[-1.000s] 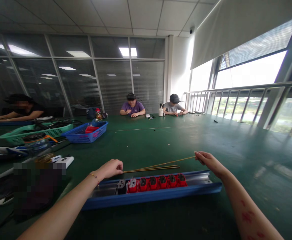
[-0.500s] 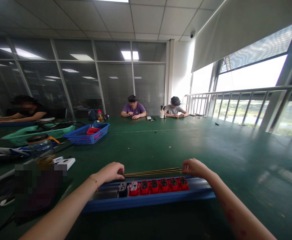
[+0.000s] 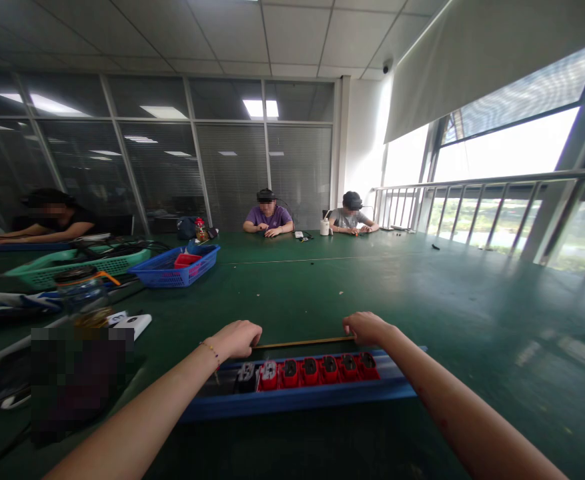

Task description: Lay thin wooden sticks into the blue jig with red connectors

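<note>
Thin yellowish rods (image 3: 305, 343), lined up as one narrow bundle, stretch between my two hands just behind a long blue tray (image 3: 302, 399). My left hand (image 3: 242, 337) has its fingers closed at the left end of the rods. At the right end, my right hand (image 3: 366, 328) pinches them, fingertips pointing down. In the tray stands a row of several red blocks with dark tops (image 3: 310, 372). The leftmost piece (image 3: 245, 378) is black with a greyish top. My fingertips are partly hidden behind the hands.
A blue basket (image 3: 172, 275) holding a red box and a green basket (image 3: 37, 272) stand at the back left. Nearer are a lidded jar (image 3: 79, 293) and a white device (image 3: 139, 327). Across the green table (image 3: 397, 280), people sit working.
My hands have come closer together, the right one moving left and the left one slightly right. The rods, spread apart before, now lie together as one line.
</note>
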### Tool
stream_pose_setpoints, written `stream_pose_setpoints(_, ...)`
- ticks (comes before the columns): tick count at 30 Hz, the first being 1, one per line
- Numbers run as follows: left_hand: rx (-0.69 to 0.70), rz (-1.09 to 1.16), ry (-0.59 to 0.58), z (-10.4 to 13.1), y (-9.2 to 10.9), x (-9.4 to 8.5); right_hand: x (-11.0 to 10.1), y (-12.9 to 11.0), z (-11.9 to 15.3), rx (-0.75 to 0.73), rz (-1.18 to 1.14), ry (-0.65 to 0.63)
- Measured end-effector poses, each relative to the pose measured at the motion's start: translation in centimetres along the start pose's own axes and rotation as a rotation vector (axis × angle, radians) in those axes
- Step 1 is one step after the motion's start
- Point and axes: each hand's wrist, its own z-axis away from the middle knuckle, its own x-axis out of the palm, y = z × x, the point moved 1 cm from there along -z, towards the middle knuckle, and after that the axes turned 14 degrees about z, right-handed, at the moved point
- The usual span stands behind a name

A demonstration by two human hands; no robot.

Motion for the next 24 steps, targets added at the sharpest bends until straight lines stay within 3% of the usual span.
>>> stream_pose_setpoints(5,-0.024,0.010,0.040,-0.5,0.0,0.3,0.6,0.1,-0.7,-0.001,-0.078,0.009)
stream_pose_setpoints(9,-0.019,0.071,0.126,0.4,0.0,-0.6,1.1,1.1,0.7,0.001,-0.201,0.080)
stream_pose_setpoints(11,-0.007,0.112,0.179,1.3,0.3,-1.3,1.0,1.7,1.9,0.019,-0.334,0.159)
stream_pose_setpoints(14,0.006,0.185,0.241,3.0,1.4,-2.0,0.4,2.0,4.1,0.036,-0.715,0.329)
stream_pose_setpoints(17,-0.001,0.326,0.300,4.8,2.8,-2.0,-0.1,1.4,6.0,0.076,-0.879,0.406)
stream_pose_setpoints(20,-0.018,0.454,0.317,6.5,3.9,-1.5,-0.1,0.5,7.6,0.149,-0.924,0.408)
stream_pose_setpoints(24,-0.029,0.583,0.177,8.4,4.4,-1.1,0.2,-0.1,9.1,0.053,-1.021,0.285)
